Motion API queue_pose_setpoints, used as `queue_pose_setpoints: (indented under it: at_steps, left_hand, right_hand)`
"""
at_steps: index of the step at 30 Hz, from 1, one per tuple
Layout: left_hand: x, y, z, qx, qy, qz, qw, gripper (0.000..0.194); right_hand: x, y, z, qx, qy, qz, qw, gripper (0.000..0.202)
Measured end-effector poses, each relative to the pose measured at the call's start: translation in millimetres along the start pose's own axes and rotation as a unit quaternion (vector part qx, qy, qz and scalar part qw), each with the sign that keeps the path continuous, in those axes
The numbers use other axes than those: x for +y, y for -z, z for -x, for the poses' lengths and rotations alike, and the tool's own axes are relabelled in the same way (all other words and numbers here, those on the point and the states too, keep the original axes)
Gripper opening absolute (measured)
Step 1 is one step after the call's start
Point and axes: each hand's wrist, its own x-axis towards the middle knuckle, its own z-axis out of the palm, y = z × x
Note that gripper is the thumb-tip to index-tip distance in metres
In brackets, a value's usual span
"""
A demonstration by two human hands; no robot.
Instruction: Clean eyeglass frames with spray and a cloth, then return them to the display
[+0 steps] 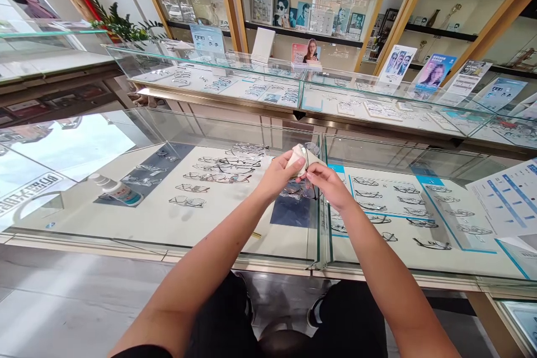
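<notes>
Above the glass counter my left hand [282,172] is closed, pressing a cream-coloured cloth [298,158] around a lens. Part of a dark-rimmed pair of eyeglasses [308,152] shows beside the cloth. My right hand [326,180] pinches the eyeglasses from the other side, its fingertips close to those of my left. Most of the frame is hidden by cloth and fingers. Below my hands, under the glass, more eyeglasses lie on a dark blue mat [289,212].
A white spray bottle [119,190] is on the left. Rows of eyeglasses [218,170] fill the glass display case [268,257]. A printed sheet [509,196] stands at right. Behind is another glass counter [235,61] with upright cards, then wall shelves [310,33].
</notes>
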Motion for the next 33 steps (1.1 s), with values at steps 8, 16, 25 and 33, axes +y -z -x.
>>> queue_pose_setpoints:
  at_steps: [8,16,25,33]
  left_hand:
    - [-0.4,0.4,-1.1,-0.008,0.002,0.051,0.999,0.048]
    - [-13.5,-4.8,-1.9,0.074,-0.054,0.051,0.994,0.051]
    - [-0.7,2.1,-3.5,-0.014,0.001,0.077,0.997,0.051]
    - [-5.4,-7.4,0.6,0.036,-0.063,0.019,0.997,0.047]
  right_hand:
    - [4.3,-7.8,-1.6,0.0,0.0,-0.077,0.997,0.029]
    - [5.1,-16.6,-3.0,0.001,0.014,-0.028,1.0,0.033]
    - [-0.7,0.3,1.7,0.03,-0.031,-0.077,0.996,0.031]
    - [9.3,-12.0,-2.7,0.052,-0.032,-0.088,0.994,0.035]
